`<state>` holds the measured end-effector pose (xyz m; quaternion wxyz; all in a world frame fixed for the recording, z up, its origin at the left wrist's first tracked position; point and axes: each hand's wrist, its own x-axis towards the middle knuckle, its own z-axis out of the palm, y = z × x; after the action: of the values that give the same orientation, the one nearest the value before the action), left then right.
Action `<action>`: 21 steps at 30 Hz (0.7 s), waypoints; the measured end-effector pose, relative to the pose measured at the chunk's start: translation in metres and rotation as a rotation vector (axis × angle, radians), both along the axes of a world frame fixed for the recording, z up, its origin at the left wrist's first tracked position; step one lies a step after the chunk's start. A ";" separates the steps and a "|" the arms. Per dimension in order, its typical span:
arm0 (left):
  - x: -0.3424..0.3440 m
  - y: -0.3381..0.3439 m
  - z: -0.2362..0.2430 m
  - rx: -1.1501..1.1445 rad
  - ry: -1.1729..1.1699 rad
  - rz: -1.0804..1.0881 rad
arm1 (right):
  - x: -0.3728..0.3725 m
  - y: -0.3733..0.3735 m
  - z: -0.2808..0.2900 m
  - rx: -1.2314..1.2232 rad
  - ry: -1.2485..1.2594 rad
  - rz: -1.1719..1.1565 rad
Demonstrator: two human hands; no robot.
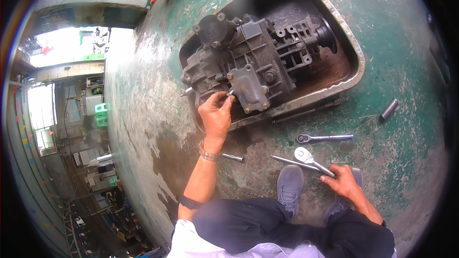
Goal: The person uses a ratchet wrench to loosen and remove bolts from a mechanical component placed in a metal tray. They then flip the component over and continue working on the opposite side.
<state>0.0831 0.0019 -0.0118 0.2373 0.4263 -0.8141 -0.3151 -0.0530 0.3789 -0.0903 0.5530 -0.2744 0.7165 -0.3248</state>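
Note:
My left hand (pixel 216 116) reaches to the near left edge of a grey metal cover plate (pixel 249 91). Thumb and fingers pinch a small silver piece (pixel 231 92) there; whether it is a bolt or a socket I cannot tell. The plate, with several bolts round its rim, is on a dark, greasy gearbox (pixel 260 48) lying in a large metal tray (pixel 355 62). Low over the floor by my shoes, my right hand (pixel 343 181) is closed round the handle of a large ratchet wrench (pixel 303 155), its round head pointing up and left.
A smaller ratchet (pixel 330 138), a thin metal rod (pixel 289 161), a short socket extension (pixel 233 157) and a grey metal tube (pixel 389 109) lie on the worn green floor. A dark wet patch (pixel 169 162) spreads left of my arm. Green stools (pixel 101 114) stand far left.

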 end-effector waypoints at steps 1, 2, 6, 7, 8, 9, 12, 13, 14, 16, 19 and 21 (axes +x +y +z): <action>-0.001 0.000 0.000 -0.017 -0.009 0.000 | 0.000 0.000 0.000 -0.006 -0.002 -0.003; -0.001 0.000 0.000 -0.024 -0.009 -0.004 | 0.000 0.000 -0.001 0.010 0.002 0.006; -0.002 -0.001 0.000 -0.089 -0.037 -0.043 | 0.001 0.001 -0.001 -0.001 -0.004 -0.001; -0.003 -0.001 0.000 -0.101 -0.035 -0.056 | 0.001 0.001 -0.001 -0.003 -0.001 0.002; -0.003 -0.001 0.000 -0.111 -0.033 -0.070 | 0.001 0.001 -0.001 0.016 0.011 0.012; -0.004 -0.001 0.000 -0.122 -0.032 -0.083 | 0.001 0.001 -0.001 0.001 0.000 0.004; -0.007 -0.002 0.001 -0.198 -0.030 -0.150 | 0.000 0.000 0.000 0.009 -0.007 0.006; -0.008 -0.002 0.001 -0.218 -0.037 -0.180 | -0.001 -0.001 0.001 0.008 -0.007 0.008; -0.009 -0.002 0.001 -0.230 -0.036 -0.204 | -0.001 -0.001 0.001 0.028 0.000 0.019; -0.012 -0.001 0.001 -0.260 -0.048 -0.225 | -0.002 -0.001 0.002 0.011 -0.012 0.006; -0.014 0.002 0.001 -0.308 -0.063 -0.211 | -0.002 -0.001 0.004 0.014 -0.021 0.002; -0.015 0.005 0.002 -0.333 -0.039 -0.193 | -0.003 -0.001 0.004 0.015 -0.021 0.000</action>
<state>0.0683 0.0067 -0.0103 0.2575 0.3069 -0.8965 -0.1891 -0.0556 0.3781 -0.0864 0.5625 -0.2670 0.7130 -0.3223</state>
